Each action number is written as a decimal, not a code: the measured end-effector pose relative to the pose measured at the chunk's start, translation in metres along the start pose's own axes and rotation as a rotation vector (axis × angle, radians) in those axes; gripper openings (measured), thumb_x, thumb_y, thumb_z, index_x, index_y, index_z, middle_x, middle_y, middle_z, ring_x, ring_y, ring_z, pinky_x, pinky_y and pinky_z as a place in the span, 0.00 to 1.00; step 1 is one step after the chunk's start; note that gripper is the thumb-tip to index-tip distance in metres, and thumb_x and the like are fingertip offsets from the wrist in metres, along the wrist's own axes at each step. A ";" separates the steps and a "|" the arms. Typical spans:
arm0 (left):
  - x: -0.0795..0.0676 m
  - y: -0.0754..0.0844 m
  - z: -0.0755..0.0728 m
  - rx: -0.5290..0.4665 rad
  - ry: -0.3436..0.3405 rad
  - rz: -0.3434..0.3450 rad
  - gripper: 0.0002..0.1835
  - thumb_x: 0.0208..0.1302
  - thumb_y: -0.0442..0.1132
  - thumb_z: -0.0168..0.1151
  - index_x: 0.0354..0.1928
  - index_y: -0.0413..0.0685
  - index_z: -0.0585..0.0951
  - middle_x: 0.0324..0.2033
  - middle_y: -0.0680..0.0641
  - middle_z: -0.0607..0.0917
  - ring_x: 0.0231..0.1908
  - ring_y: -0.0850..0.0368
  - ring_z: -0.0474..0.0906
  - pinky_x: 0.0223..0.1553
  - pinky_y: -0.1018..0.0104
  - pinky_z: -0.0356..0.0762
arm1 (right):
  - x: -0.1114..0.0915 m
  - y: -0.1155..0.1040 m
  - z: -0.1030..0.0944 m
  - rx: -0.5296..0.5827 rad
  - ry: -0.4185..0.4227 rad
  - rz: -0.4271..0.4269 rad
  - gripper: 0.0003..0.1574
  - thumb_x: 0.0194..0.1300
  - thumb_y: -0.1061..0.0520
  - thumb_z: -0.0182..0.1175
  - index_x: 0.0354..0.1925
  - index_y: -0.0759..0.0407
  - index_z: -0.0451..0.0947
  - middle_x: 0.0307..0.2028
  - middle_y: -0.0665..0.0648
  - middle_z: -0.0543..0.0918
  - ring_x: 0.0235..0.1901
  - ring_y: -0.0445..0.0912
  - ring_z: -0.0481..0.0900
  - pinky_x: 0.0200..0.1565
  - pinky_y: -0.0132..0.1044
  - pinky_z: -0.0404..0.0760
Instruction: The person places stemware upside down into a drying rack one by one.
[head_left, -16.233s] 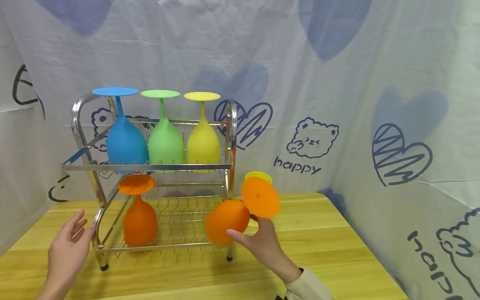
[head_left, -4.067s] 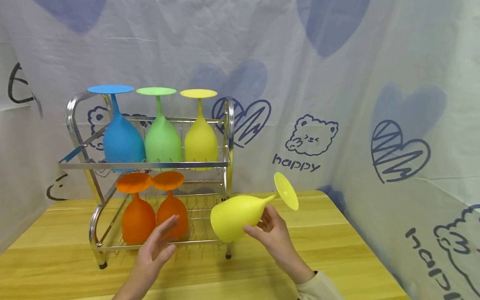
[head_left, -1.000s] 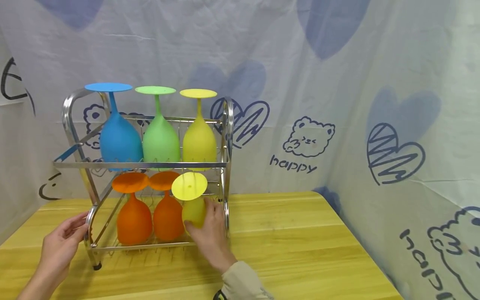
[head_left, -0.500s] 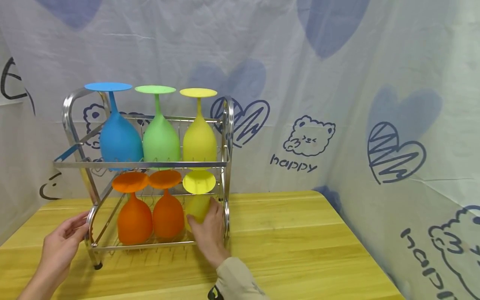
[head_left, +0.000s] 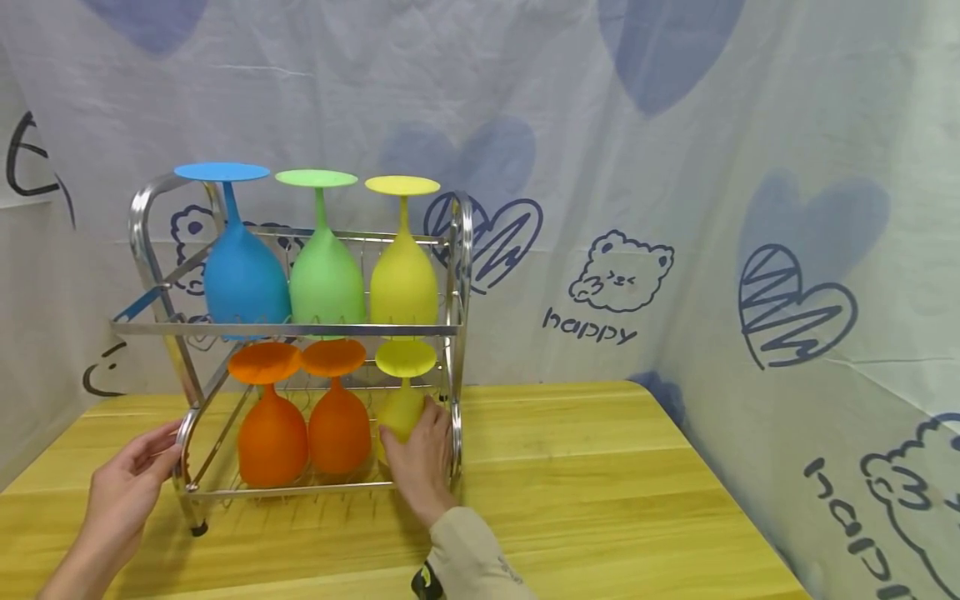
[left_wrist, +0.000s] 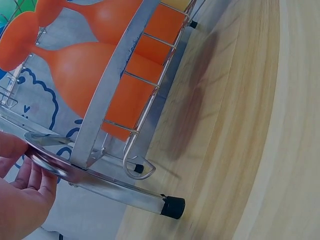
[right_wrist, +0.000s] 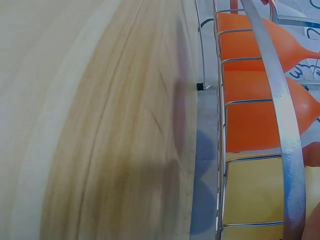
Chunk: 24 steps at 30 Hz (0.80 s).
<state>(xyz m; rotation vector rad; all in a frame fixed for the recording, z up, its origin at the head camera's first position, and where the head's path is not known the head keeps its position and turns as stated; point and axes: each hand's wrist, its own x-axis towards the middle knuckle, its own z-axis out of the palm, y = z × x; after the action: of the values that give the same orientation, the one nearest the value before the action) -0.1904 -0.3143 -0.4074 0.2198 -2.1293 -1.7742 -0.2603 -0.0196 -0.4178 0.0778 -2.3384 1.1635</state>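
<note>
My right hand [head_left: 422, 457] grips the bowl of a yellow goblet [head_left: 401, 410], which stands upside down at the right end of the lower shelf. Part of that bowl is hidden behind the fingers. Left of it, two orange goblets [head_left: 273, 437] are inverted side by side on the same shelf. My left hand [head_left: 131, 492] holds the left side post of the metal dish rack [head_left: 285, 330], thumb and fingers around the tube in the left wrist view. On the upper shelf stand an inverted blue goblet [head_left: 246, 279], a green goblet [head_left: 327, 283] and another yellow goblet [head_left: 403, 283].
The two-tier rack stands on black feet [left_wrist: 173, 207] on a wooden table [head_left: 600, 483]. A printed white curtain [head_left: 585, 125] hangs close behind the table and along both sides. The upper shelf's front bar lies just above the lower goblets' bases.
Since a second ago, the yellow goblet in my right hand has gone from tilted to upright on its rim, its base swinging back. My left hand keeps its hold on the rack.
</note>
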 end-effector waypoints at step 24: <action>0.000 -0.004 -0.002 -0.061 0.010 0.006 0.12 0.68 0.42 0.61 0.51 0.67 0.79 0.34 0.71 0.80 0.34 0.76 0.75 0.34 0.85 0.75 | -0.022 -0.010 -0.027 0.011 -0.101 -0.205 0.49 0.62 0.53 0.66 0.69 0.73 0.53 0.67 0.70 0.57 0.67 0.59 0.57 0.65 0.52 0.65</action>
<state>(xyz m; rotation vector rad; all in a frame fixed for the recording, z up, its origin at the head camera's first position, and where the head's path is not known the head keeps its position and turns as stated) -0.1905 -0.3168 -0.4106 0.2055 -2.0635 -1.8280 -0.2272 -0.0089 -0.4079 0.3799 -2.3463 1.0933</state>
